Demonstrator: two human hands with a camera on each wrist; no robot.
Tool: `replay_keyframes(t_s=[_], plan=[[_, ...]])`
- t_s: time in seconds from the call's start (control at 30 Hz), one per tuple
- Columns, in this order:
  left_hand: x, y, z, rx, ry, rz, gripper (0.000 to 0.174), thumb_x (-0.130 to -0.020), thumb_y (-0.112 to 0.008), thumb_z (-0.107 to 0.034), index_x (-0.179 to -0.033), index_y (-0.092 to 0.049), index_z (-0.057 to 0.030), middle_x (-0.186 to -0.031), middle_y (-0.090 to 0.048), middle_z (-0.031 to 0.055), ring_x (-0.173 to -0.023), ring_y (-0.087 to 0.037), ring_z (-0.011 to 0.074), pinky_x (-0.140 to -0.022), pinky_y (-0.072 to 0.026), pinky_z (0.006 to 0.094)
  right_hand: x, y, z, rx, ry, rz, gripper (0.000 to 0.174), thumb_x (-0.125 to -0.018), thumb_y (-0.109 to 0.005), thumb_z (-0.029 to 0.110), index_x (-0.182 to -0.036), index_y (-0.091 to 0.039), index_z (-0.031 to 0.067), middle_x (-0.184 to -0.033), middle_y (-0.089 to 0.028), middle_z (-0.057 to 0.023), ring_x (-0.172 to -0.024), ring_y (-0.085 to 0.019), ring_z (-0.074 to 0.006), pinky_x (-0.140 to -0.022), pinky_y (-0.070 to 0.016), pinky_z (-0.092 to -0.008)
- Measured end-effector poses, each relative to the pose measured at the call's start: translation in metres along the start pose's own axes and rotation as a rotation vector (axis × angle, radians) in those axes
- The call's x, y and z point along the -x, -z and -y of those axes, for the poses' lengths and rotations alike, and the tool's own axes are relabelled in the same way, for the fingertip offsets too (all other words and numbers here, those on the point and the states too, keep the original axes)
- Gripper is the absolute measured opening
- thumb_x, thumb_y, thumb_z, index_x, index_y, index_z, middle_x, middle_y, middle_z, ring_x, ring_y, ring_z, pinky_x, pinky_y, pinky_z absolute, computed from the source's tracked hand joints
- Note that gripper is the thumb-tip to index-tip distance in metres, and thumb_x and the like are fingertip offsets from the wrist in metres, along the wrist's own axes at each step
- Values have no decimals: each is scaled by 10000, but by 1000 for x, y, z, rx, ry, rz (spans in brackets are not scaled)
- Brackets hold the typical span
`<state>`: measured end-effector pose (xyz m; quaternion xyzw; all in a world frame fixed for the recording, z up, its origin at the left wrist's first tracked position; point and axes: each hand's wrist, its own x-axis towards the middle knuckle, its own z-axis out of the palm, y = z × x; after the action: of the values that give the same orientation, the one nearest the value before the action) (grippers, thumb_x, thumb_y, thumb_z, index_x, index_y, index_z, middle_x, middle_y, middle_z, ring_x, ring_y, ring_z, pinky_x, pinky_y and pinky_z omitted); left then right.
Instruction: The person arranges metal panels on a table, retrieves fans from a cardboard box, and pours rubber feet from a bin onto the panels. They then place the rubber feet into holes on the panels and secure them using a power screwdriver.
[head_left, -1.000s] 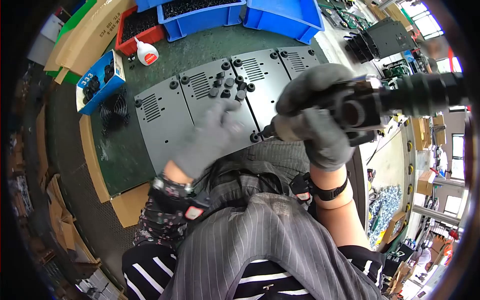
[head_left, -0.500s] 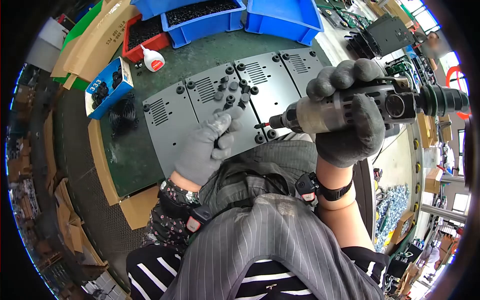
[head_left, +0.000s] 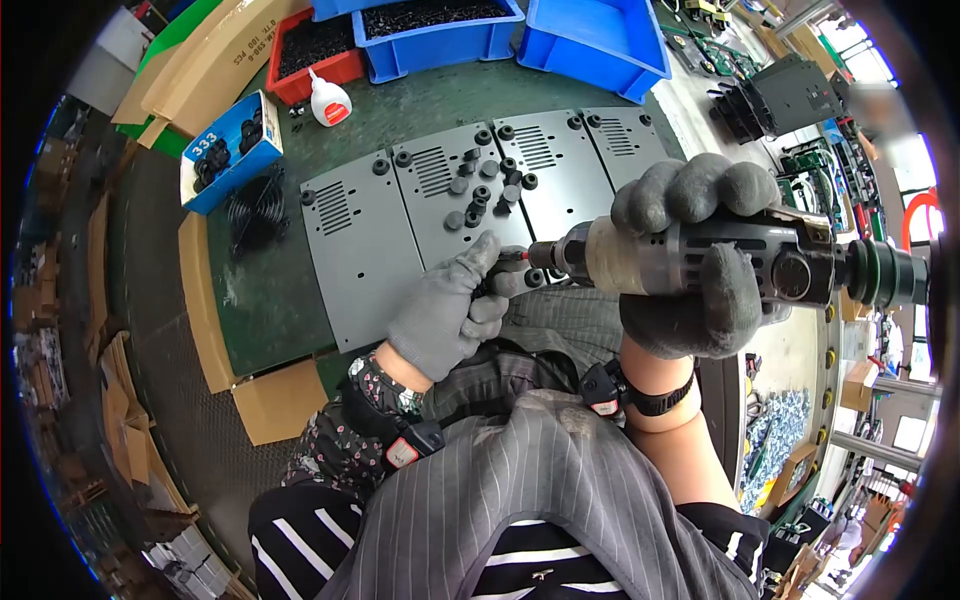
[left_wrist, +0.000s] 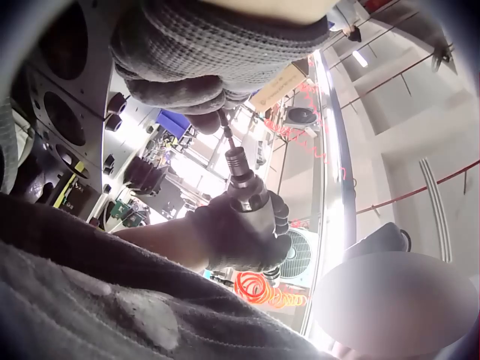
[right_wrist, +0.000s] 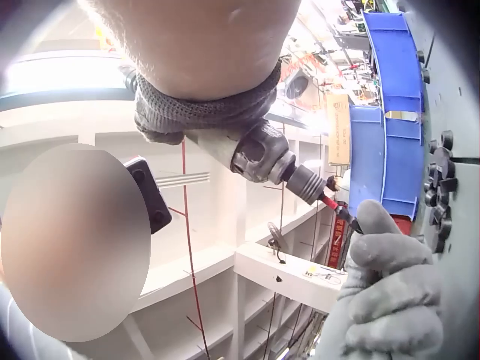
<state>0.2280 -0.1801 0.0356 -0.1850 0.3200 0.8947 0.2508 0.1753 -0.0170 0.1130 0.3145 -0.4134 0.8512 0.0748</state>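
My gloved right hand (head_left: 730, 290) grips a power screwdriver (head_left: 655, 262), held level and pointing left. Its red-banded bit (right_wrist: 328, 202) meets the fingertips of my gloved left hand (head_left: 440, 315). Thumb and forefinger there pinch a small dark piece at the bit's tip; I cannot tell its kind. More dark bits show among the curled fingers. Below the hands lie grey metal panels (head_left: 355, 245) side by side, with slotted vents and black round feet (head_left: 381, 166) near their edges. Loose black feet (head_left: 487, 169) cluster on a middle panel, just beyond the left fingertips.
Along the back stand a red bin (head_left: 352, 66), a blue bin (head_left: 440, 50) of small dark parts and another blue bin (head_left: 600, 45). A white bottle (head_left: 328, 102), a blue carton (head_left: 232, 170) of black parts and a black fan guard (head_left: 258, 212) are at left.
My left hand has moved from the loose feet to the screwdriver bit, pinching a small dark piece there. The screwdriver swung away from the near panel edge and now points level at the left fingers.
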Motion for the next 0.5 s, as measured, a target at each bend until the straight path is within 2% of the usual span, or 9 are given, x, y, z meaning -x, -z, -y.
replay_keyframes(t_s=[0.13, 0.17, 0.23, 0.27, 0.33, 0.37, 0.4, 0.47, 0.5], plan=[[4, -9, 0, -78, -34, -70, 371, -920, -474, -371, -979, -572, -19, -658, -473, -21, -464, -302, 25, -389, -241, 167, 4, 1, -6, 43, 39, 46, 405, -733, -561, 202, -1105, -466, 71, -894, -456, -77, -752, -464, -213, -628, -397, -332], [6, -7, 0, -78, -34, -71, 371, -920, -474, -371, -979, -572, -19, -658, -473, -21, -464, -302, 25, -389, -241, 167, 4, -1, -6, -2, 22, -10, 400, -741, -554, 199, -1109, -464, 71, -901, -456, -76, -762, -461, -210, -643, -396, -336], [11, 1, -4, -231, -95, 33, 353, -916, -496, -340, -996, -583, -7, -690, -549, -3, -515, -428, 50, -463, -355, 188, 3, 6, -7, -102, -13, -64, 382, -767, -526, 184, -1124, -454, 69, -914, -456, -74, -796, -451, -201, -694, -388, -341], [12, 4, -7, -232, -95, 34, 353, -916, -496, -340, -996, -583, -7, -690, -549, -3, -515, -428, 50, -463, -355, 188, 1, 8, -6, -201, -44, -112, 385, -790, -504, 173, -1150, -443, 52, -918, -457, -77, -796, -445, -200, -717, -384, -343], [12, 7, -16, -842, -382, -83, 288, -856, -545, -246, -1034, -588, -25, -781, -594, 23, -625, -516, 108, -576, -424, 244, -1, 16, -8, -198, -46, -249, 342, -789, -557, 156, -1108, -484, 57, -922, -520, -76, -818, -511, -209, -745, -438, -363], [12, 9, -21, -1147, -528, -147, 283, -826, -569, -199, -1054, -590, -33, -826, -616, 36, -681, -560, 137, -633, -459, 273, -1, 20, -10, -188, -36, -310, 358, -796, -525, 181, -1122, -479, 39, -916, -521, -77, -817, -511, -215, -745, -428, -367], [12, 9, -29, -1147, -531, -151, 283, -826, -569, -199, -1054, -590, -33, -826, -616, 36, -681, -560, 137, -633, -459, 273, -1, 24, -10, -192, -37, -307, 358, -796, -525, 181, -1122, -479, 39, -916, -521, -77, -817, -511, -215, -745, -428, -367], [12, 7, -47, -1298, -542, -311, 312, -785, -599, -197, -1064, -600, -58, -832, -632, 68, -702, -574, 177, -652, -461, 289, -1, 29, -11, -173, -53, -404, 352, -793, -519, 169, -1117, -480, 37, -907, -519, -77, -812, -510, -219, -738, -429, -367], [5, 16, -51, -1627, -638, -391, 329, -763, -627, -227, -1061, -605, -91, -840, -639, 87, -727, -594, 220, -678, -465, 308, 0, 29, -12, -185, -56, -390, 354, -796, -517, 173, -1119, -481, 33, -908, -518, -78, -816, -511, -220, -738, -430, -365]])
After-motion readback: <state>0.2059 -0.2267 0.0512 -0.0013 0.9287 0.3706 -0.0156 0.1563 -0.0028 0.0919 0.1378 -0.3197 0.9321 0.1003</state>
